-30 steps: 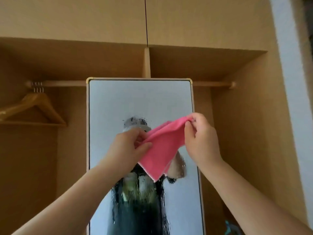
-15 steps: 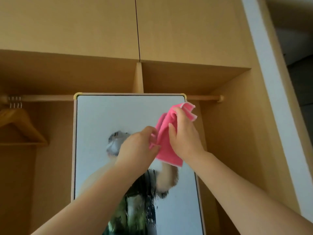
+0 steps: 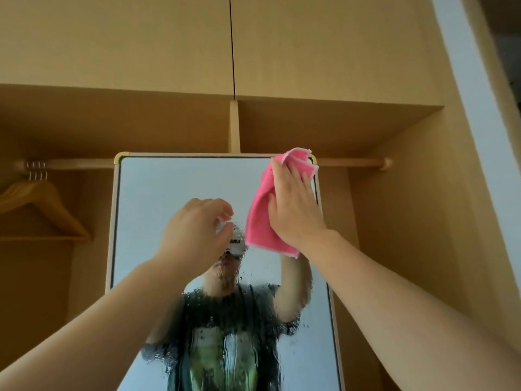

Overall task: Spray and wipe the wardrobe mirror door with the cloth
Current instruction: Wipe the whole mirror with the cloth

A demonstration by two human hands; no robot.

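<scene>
In the middle of the frame stands the wardrobe mirror door [image 3: 180,193], hard, slick glass with spray droplets running down its lower half, so I judge it wants even pressure, not a shove. At its upper right corner the cloth [image 3: 260,218] hangs soft, light and floppy; I would keep it folded under a flat palm. My right hand [image 3: 293,204] presses it to the glass with straight fingers [image 3: 284,172]. My left hand [image 3: 197,230] hovers just beside it, loosely curled and empty.
</scene>
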